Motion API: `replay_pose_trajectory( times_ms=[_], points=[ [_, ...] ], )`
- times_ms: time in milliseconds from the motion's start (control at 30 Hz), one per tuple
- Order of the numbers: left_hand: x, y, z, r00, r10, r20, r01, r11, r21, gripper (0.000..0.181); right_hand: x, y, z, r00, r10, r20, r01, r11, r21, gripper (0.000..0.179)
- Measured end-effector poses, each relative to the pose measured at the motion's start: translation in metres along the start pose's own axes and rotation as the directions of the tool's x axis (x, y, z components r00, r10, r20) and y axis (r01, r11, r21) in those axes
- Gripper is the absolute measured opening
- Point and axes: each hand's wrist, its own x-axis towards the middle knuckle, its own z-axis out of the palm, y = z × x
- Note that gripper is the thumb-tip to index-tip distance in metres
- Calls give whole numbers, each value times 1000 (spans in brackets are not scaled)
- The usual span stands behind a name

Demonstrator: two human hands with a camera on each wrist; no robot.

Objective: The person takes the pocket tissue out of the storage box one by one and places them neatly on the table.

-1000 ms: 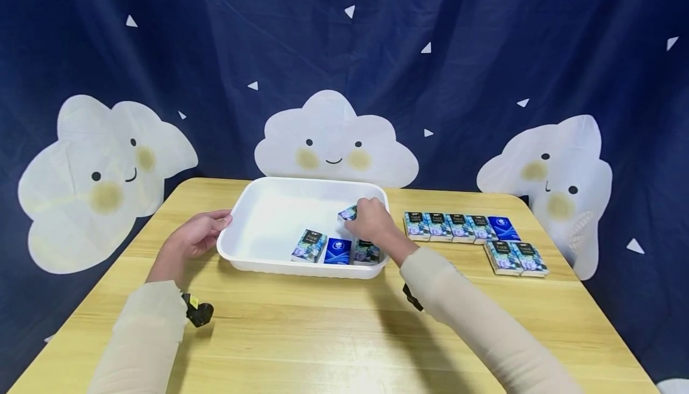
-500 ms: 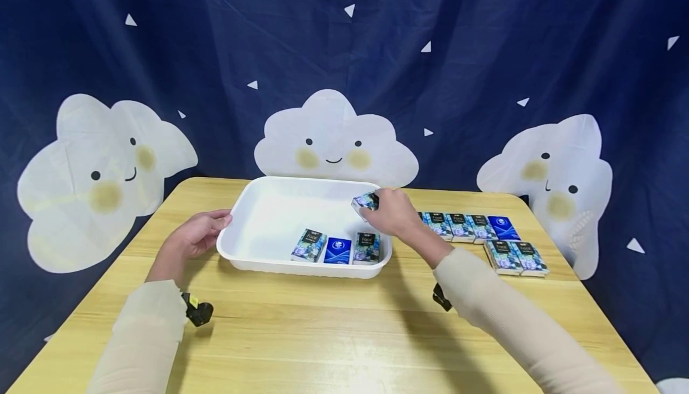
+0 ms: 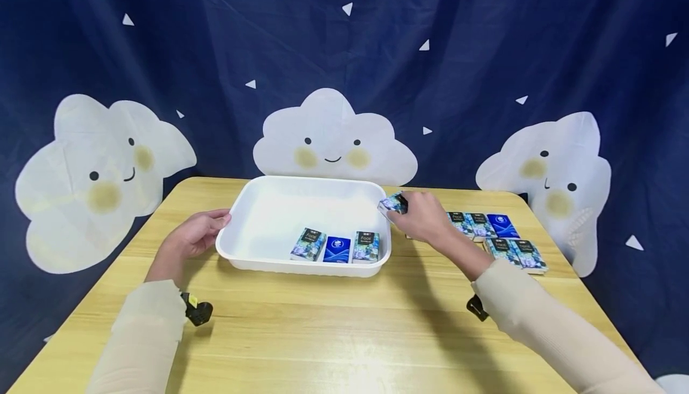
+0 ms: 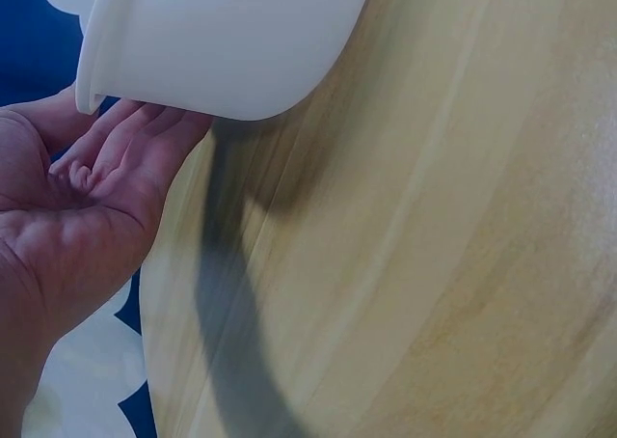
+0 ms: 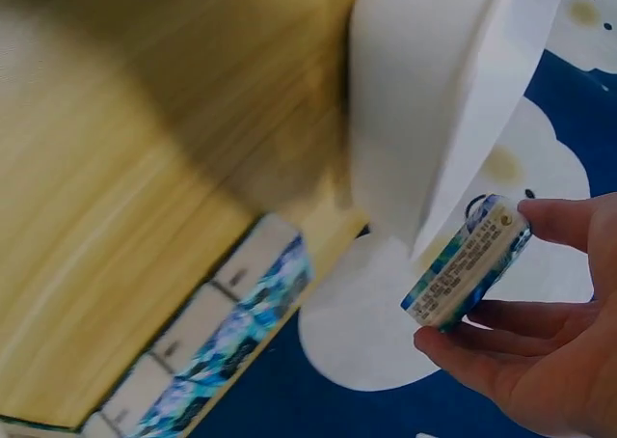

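My right hand (image 3: 422, 217) pinches a small floral tissue pack (image 5: 469, 262) between thumb and fingers, raised just off the right rim of the white tray (image 3: 264, 264). At the tray's left side, my left hand (image 3: 201, 232) grips the rim, its thumb at the edge and its fingers (image 4: 145, 144) under the wall. Along the tray's near right part lie a floral tissue pack (image 3: 309, 244), a plain blue tissue pack (image 3: 337, 250) and another floral tissue pack (image 3: 366, 247) in the corner.
Right of the tray, a row of floral packs (image 3: 479, 225) ends in a blue pack (image 3: 502, 226); my right hand hides part of it. Two more floral packs (image 3: 529, 255) sit in front. Behind the wooden table (image 3: 301, 334) hangs a dark blue cloud-print curtain (image 3: 344, 47).
My right hand has moved right with the tissue pack, from over the tray to beyond its right rim. The corner pack has come into full view. My left hand has stayed on the rim.
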Motion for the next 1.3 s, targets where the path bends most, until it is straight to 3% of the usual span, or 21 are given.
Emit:
replay_pose_trajectory(
  times_ms=[167, 367, 700, 833, 1300],
  points=[
    [1, -1, 0, 1000, 0, 3, 0, 1000, -17, 69, -11, 18, 5, 1000, 18, 15, -17, 999, -35, 61],
    [2, -1, 1, 1000, 3, 5, -3, 1000, -11, 68, -27, 32, 13, 997, 36, 69, -34, 999, -31, 54],
    [0, 1, 1, 1000, -12, -9, 11, 1000, -27, 67, -55, 45, 29, 994, -9, 111, 16, 998, -59, 49],
    [0, 0, 0, 1000, -9, -11, 9, 1000, -19, 68, -63, 51, 35, 994, -18, 106, 25, 997, -67, 56],
    [3, -2, -1, 1000, 0, -9, 0, 1000, -24, 68, -66, 55, 38, 988, -2, 154, 15, 996, -84, 62]
  ],
)
